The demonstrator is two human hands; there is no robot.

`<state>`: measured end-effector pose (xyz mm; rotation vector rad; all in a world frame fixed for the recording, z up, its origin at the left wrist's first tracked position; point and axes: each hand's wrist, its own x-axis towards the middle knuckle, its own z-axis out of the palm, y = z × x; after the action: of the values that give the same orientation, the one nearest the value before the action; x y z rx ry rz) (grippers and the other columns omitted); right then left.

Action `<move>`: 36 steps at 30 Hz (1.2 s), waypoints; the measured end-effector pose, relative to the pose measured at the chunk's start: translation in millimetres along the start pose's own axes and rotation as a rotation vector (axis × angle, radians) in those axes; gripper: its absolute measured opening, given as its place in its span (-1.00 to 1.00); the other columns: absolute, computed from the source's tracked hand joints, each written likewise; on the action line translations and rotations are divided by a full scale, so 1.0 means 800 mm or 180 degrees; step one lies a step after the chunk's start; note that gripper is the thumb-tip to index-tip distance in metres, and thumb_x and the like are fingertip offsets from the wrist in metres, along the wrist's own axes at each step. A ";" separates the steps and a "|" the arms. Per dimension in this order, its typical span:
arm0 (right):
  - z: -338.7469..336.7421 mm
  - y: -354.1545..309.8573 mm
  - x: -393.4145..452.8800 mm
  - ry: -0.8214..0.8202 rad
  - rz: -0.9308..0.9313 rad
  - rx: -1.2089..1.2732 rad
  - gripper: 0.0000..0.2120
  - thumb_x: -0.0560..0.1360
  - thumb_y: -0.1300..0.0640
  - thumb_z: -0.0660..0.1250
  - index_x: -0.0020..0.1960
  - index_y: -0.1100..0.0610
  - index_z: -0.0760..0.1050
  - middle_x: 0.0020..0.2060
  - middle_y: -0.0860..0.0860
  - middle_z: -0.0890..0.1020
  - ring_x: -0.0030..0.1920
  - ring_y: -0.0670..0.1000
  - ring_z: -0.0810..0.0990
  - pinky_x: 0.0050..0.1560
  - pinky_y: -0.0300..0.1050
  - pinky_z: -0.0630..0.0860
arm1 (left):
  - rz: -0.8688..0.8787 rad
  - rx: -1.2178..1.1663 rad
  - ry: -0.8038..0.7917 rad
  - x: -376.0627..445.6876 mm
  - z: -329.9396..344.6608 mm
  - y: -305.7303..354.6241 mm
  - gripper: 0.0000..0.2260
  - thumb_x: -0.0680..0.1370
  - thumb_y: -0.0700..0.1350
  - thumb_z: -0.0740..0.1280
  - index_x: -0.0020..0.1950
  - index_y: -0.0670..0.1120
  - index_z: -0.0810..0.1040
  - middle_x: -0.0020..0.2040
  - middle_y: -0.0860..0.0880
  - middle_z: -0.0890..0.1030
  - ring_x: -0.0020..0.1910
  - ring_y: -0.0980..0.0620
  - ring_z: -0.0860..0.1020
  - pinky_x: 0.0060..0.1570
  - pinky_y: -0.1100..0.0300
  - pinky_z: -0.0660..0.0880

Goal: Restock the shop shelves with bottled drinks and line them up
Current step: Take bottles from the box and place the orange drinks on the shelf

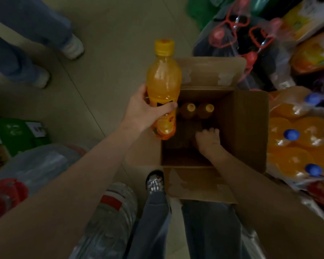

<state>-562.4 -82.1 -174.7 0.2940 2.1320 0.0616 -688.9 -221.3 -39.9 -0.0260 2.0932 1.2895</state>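
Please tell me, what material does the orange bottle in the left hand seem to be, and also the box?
The orange bottle looks like clear glossy plastic: light glints on it and the drink shows through. Its yellow cap seems opaque ribbed plastic. The box appears to be plain brown matte cardboard, with folded-out flaps and torn tape marks.

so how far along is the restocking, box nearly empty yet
Mostly unpacked: much of the cardboard box looks bare, though it is dark inside. In hand: the left hand holds one orange drink bottle above the box, while the right hand reaches inside. Left: two yellow-capped bottles stand at the far side. No shelf is in view, so lining up cannot be judged.
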 end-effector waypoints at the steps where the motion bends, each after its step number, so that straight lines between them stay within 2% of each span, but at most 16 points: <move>1: -0.013 0.005 -0.013 0.0132 -0.0067 0.0170 -0.58 0.48 0.13 0.31 0.31 0.10 0.35 0.21 0.12 0.47 0.25 0.16 0.41 0.24 0.05 0.29 | -0.0007 0.0019 0.0009 -0.003 0.003 0.005 -0.43 0.31 -0.15 0.54 0.26 -0.07 0.42 0.11 -0.01 0.56 0.10 0.04 0.53 0.13 0.14 0.48; 4: -0.080 0.040 -0.079 0.0433 -0.0352 0.0898 -0.45 0.38 0.05 0.44 0.28 0.18 0.33 0.18 0.16 0.49 0.20 0.20 0.46 0.13 0.01 0.40 | -0.0036 0.0239 -0.0080 -0.031 0.010 0.048 -0.26 0.17 -0.02 0.60 0.28 -0.08 0.41 0.16 -0.05 0.56 0.12 -0.01 0.54 0.18 0.06 0.47; 6: -0.141 0.075 -0.144 0.0584 -0.0495 0.1327 -0.40 0.34 0.06 0.48 0.25 0.25 0.32 0.19 0.19 0.48 0.20 0.21 0.47 0.08 -0.03 0.43 | 0.0016 0.0309 -0.0183 -0.057 0.011 0.103 -0.21 0.11 0.04 0.59 0.28 -0.08 0.42 0.16 -0.06 0.56 0.10 0.01 0.53 0.15 0.11 0.46; 8: -0.206 0.114 -0.224 0.0831 -0.0640 0.1465 -0.39 0.33 0.08 0.48 0.25 0.28 0.32 0.20 0.20 0.47 0.22 0.18 0.45 0.05 -0.10 0.38 | 0.0196 0.0344 -0.0294 -0.088 0.006 0.180 -0.29 0.20 -0.08 0.60 0.29 -0.10 0.41 0.17 -0.08 0.55 0.08 0.03 0.50 0.10 0.18 0.43; 9: -0.241 0.134 -0.270 0.1000 -0.0715 0.1472 -0.40 0.34 0.08 0.48 0.25 0.29 0.32 0.21 0.19 0.46 0.23 0.16 0.44 0.01 -0.14 0.32 | 0.0364 0.0403 -0.0333 -0.106 0.001 0.223 -0.27 0.18 -0.06 0.59 0.29 -0.10 0.41 0.17 -0.09 0.55 0.09 0.01 0.51 0.11 0.16 0.44; 11: -0.313 0.171 -0.368 0.1363 -0.0805 0.1467 -0.43 0.34 0.09 0.46 0.22 0.29 0.32 0.12 0.15 0.45 0.17 0.13 0.43 -0.16 -0.19 0.21 | 0.0762 0.0550 -0.0360 -0.144 -0.012 0.319 -0.20 0.05 0.12 0.50 0.24 -0.08 0.44 0.14 -0.10 0.57 0.11 -0.06 0.54 0.15 0.06 0.47; 13: -0.380 0.208 -0.468 0.1758 -0.0802 0.1446 -0.51 0.32 0.07 0.46 0.12 0.24 0.35 -0.05 0.07 0.41 0.04 0.08 0.43 -0.18 -0.16 0.19 | 0.1147 0.0605 -0.0329 -0.178 -0.026 0.411 -0.16 -0.03 0.24 0.40 0.20 -0.08 0.46 0.10 -0.11 0.59 0.07 -0.08 0.56 0.13 0.01 0.49; 15: -0.433 0.249 -0.569 0.2256 -0.0599 0.1579 -0.63 0.29 0.08 0.46 -0.05 0.16 0.35 -0.18 -0.01 0.39 -0.12 0.04 0.40 -0.24 -0.12 0.20 | 0.1460 0.0606 -0.0351 -0.219 -0.038 0.506 -0.28 0.10 0.16 0.51 0.17 -0.11 0.47 0.09 -0.13 0.59 0.02 -0.04 0.55 0.11 0.09 0.48; 18: -0.476 0.314 -0.713 0.3217 -0.0202 0.2066 -0.72 0.33 0.10 0.49 -0.13 0.14 0.42 -0.29 -0.04 0.43 -0.23 -0.01 0.40 -0.27 -0.11 0.27 | 0.1925 0.0597 -0.0546 -0.284 -0.041 0.629 -0.51 0.33 -0.17 0.53 0.21 -0.16 0.47 0.04 -0.09 0.56 -0.03 0.04 0.50 -0.01 0.26 0.41; 21: -0.482 0.370 -0.826 0.4243 0.0123 0.2692 -0.75 0.38 0.10 0.48 -0.02 0.17 0.54 -0.16 0.03 0.53 -0.13 -0.01 0.50 -0.07 -0.12 0.42 | 0.2394 0.0559 -0.0800 -0.348 -0.020 0.720 -0.55 0.35 -0.21 0.51 0.19 -0.15 0.47 0.03 -0.09 0.56 -0.10 0.04 0.52 -0.01 0.23 0.45; 23: -0.475 0.404 -0.882 0.4874 0.0261 0.3044 -0.81 0.43 0.11 0.43 0.00 0.14 0.51 -0.08 0.08 0.55 -0.06 0.01 0.52 0.03 -0.10 0.44 | 0.2668 0.0509 -0.0898 -0.391 0.010 0.769 -0.57 0.33 -0.18 0.53 0.15 -0.10 0.47 0.05 -0.10 0.58 -0.03 0.00 0.54 0.06 0.13 0.48; 26: -0.455 0.453 -0.946 0.5732 0.0597 0.3927 -0.81 0.51 0.06 0.33 -0.05 0.19 0.46 -0.03 0.21 0.54 -0.06 0.04 0.49 -0.01 0.05 0.45 | 0.3031 0.0455 -0.1136 -0.450 0.070 0.822 -0.55 0.33 -0.19 0.53 0.16 -0.15 0.50 0.07 -0.11 0.60 0.00 0.00 0.54 0.03 0.11 0.48; 29: -0.422 0.500 -0.996 0.6711 0.1007 0.4819 -0.81 0.49 -0.04 0.31 -0.16 0.07 0.43 -0.08 0.15 0.50 -0.10 0.00 0.46 -0.02 0.03 0.44 | 0.3299 0.0540 -0.1452 -0.499 0.132 0.854 -0.50 0.31 -0.17 0.55 0.20 -0.16 0.49 0.13 -0.14 0.59 0.09 -0.07 0.56 0.16 -0.01 0.48; 31: -0.391 0.525 -1.018 0.7119 0.1653 0.4780 -0.73 0.48 -0.10 0.28 -0.07 0.12 0.42 -0.05 0.15 0.44 -0.09 -0.02 0.41 -0.01 -0.04 0.39 | 0.3421 0.0579 -0.1692 -0.523 0.175 0.867 -0.45 0.31 -0.17 0.55 0.25 -0.16 0.46 0.16 -0.12 0.57 0.13 -0.07 0.55 0.18 -0.02 0.47; 34: -0.343 0.556 -1.030 0.7301 0.2321 0.4119 -0.79 0.57 0.05 0.23 0.06 0.19 0.37 -0.01 0.08 0.31 -0.05 -0.07 0.30 -0.02 -0.25 0.27 | 0.3519 0.0627 -0.1860 -0.548 0.240 0.877 -0.39 0.31 -0.15 0.55 0.30 -0.13 0.41 0.19 -0.12 0.55 0.17 -0.08 0.52 0.19 -0.05 0.46; 36: -0.321 0.581 -1.029 0.7312 0.2587 0.3765 -0.73 0.57 0.10 0.23 0.14 0.29 0.37 0.02 0.09 0.30 -0.04 -0.13 0.26 0.00 -0.33 0.22 | 0.3559 0.0606 -0.1803 -0.555 0.282 0.879 -0.38 0.30 -0.13 0.55 0.30 -0.15 0.41 0.22 -0.15 0.54 0.20 -0.12 0.50 0.20 -0.08 0.44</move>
<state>-261.2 194.4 715.3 2.9200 3.5065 -0.8063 -469.3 178.8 691.1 1.5770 1.6741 1.3913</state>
